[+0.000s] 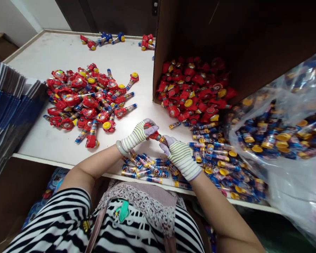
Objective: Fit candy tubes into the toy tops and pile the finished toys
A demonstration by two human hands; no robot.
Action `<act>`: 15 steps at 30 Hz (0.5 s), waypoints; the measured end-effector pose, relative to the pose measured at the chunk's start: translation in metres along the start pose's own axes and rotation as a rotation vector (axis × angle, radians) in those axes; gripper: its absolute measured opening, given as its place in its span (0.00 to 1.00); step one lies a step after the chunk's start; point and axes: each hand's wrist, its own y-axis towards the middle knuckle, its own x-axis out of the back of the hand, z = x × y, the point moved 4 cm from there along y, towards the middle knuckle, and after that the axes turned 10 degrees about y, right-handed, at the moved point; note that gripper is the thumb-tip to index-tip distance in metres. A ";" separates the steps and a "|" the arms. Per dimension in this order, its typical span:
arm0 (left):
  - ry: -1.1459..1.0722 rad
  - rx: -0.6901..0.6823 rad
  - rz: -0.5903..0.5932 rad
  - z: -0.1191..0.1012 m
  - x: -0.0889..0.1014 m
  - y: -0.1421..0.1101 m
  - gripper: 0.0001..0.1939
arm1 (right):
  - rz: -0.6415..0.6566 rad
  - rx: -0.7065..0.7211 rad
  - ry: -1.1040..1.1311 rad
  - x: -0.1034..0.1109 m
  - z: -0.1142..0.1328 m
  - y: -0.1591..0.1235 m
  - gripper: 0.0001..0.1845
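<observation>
My left hand (137,135), in a striped knit glove, grips the red plastic head of a toy (153,133) above the table's front edge. My right hand (180,158), gloved the same way, pinches the toy's short clear tube (162,140) from the other side. A heap of assembled red toys with tubes (89,102) lies left of my hands. Loose printed tubes with yellow caps (144,168) spread just below and right of my hands. A pile of red toy heads (192,91) sits beyond my right hand.
A cardboard box wall (168,45) rises behind the red heads. A clear plastic bag of capped tubes (274,137) bulges at the right. Stacked blue and grey printed sheets (10,102) stand at the left. Several red and blue toys (102,40) lie along the far table edge.
</observation>
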 end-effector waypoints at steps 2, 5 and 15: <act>0.060 -0.025 -0.028 -0.007 -0.006 -0.001 0.18 | 0.010 -0.028 -0.002 -0.003 0.004 -0.005 0.22; 0.114 -0.074 -0.003 -0.018 -0.009 -0.006 0.15 | -0.016 -0.047 0.250 -0.009 0.005 -0.014 0.22; 0.229 -0.030 0.009 -0.020 0.006 -0.008 0.15 | -0.067 -0.079 0.501 -0.020 0.006 -0.008 0.28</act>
